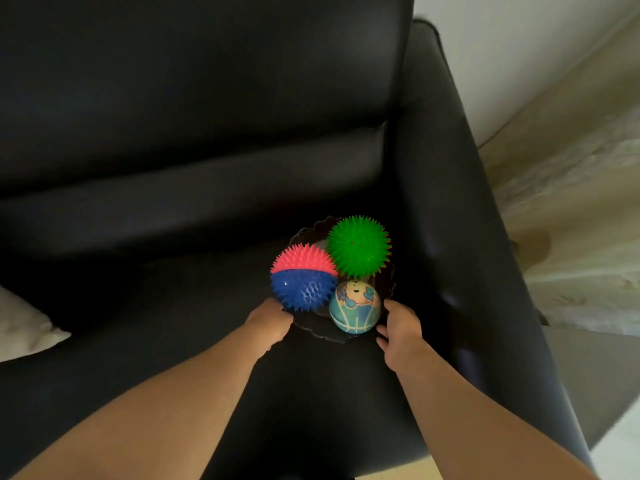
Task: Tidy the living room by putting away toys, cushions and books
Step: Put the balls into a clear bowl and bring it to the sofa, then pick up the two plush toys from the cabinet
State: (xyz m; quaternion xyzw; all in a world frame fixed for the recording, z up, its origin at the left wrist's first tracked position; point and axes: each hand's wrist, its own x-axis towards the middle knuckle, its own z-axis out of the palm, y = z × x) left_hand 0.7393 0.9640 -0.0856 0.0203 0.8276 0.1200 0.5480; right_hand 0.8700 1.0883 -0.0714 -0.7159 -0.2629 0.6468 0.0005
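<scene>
A dark scalloped tray [320, 332] rests on the black sofa seat near its right arm. Three toy balls sit in the tray: a spiky pink-and-blue ball [302, 277] at the left, a spiky green ball [358, 246] at the back, and a smooth teal ball with a cartoon print [355, 306] at the front. My left hand [270, 322] grips the tray's left rim under the pink-and-blue ball. At the tray's right rim is my right hand [400, 330], with its fingers curled at the edge beside the teal ball.
The black sofa [194, 188] fills most of the view, its right armrest [460, 209] close beside the tray. A white cushion [24, 329] lies at the seat's left edge. Pale floor and a light rug [581, 216] lie to the right of the sofa.
</scene>
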